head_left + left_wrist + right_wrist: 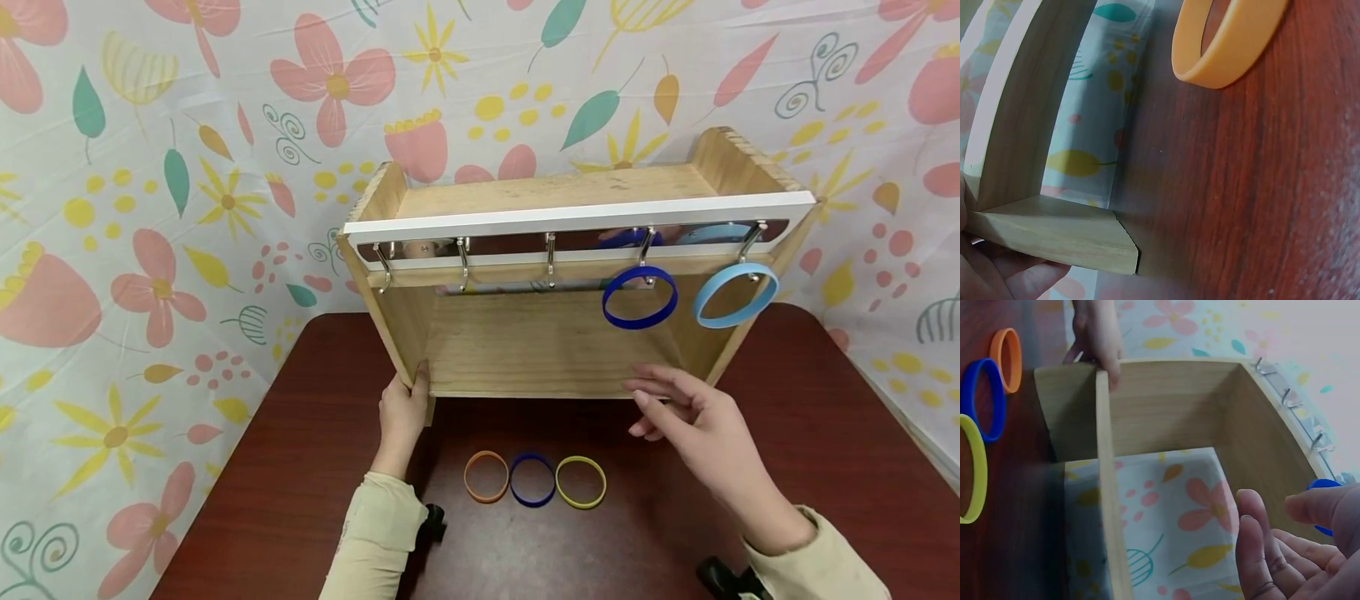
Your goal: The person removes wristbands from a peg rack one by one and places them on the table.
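Note:
My left hand (402, 414) grips the lower left side of a wooden shelf (540, 342), thumb on the front edge and fingers round the outside. A row of metal hooks runs along its white-edged front rail (585, 218). A dark blue wristband (640, 322) and a light blue wristband (735, 319) hang from the two rightmost hooks. The right hand (701, 421), fingers loosely bent and holding nothing, hovers before the lower right of the shelf, beneath these bands. In the right wrist view, its thumb and fingertips (1250, 500) are apart.
An orange wristband (486, 500), a blue wristband (533, 503) and a yellow wristband (581, 505) lie in a row on the dark red-brown table (300, 467), in front of the shelf. Behind stands a flower-patterned cloth (225, 125).

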`<act>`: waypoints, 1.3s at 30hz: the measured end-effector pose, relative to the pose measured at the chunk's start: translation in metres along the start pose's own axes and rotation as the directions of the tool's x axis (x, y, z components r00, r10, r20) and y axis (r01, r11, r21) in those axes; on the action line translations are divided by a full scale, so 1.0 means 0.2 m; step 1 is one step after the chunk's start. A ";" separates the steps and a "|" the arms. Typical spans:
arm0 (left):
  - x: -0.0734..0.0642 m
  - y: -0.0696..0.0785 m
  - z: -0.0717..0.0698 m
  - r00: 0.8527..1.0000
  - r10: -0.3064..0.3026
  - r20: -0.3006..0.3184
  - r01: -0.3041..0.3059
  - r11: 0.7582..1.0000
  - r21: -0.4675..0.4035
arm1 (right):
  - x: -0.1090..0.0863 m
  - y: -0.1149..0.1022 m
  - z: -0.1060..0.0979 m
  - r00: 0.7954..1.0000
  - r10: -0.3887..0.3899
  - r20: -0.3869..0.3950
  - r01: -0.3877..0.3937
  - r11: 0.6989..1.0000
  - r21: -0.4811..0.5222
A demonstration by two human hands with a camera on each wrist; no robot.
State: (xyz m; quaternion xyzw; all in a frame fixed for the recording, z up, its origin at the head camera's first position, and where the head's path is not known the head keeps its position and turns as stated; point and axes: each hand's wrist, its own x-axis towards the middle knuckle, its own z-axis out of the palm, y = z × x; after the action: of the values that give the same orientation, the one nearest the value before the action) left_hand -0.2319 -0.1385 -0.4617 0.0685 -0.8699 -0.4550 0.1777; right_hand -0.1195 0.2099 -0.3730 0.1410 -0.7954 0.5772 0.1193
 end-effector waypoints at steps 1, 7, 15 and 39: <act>0.00 0.00 0.00 1.000 -0.002 0.001 0.002 1.000 0.000 | 0.01 0.00 0.00 1.000 0.000 -0.006 0.000 1.000 0.021; 0.00 0.00 0.00 1.000 -0.007 0.005 0.007 1.000 0.002 | 0.06 -0.03 -0.01 0.998 0.027 -0.048 -0.022 0.996 0.092; 0.01 -0.01 0.01 1.000 -0.002 -0.003 0.002 1.000 0.001 | 0.11 -0.08 0.00 0.994 -0.017 -0.107 0.042 0.969 0.242; 0.00 0.00 0.00 1.000 -0.019 0.000 0.019 1.000 0.000 | 0.14 -0.15 0.03 0.981 -0.033 -0.189 0.114 0.892 0.438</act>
State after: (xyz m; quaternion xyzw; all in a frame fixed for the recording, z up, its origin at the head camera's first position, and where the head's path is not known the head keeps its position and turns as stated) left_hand -0.2319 -0.1390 -0.4621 0.0767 -0.8693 -0.4564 0.1736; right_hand -0.1352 0.1925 -0.3382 0.1430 -0.6218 0.7498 0.1754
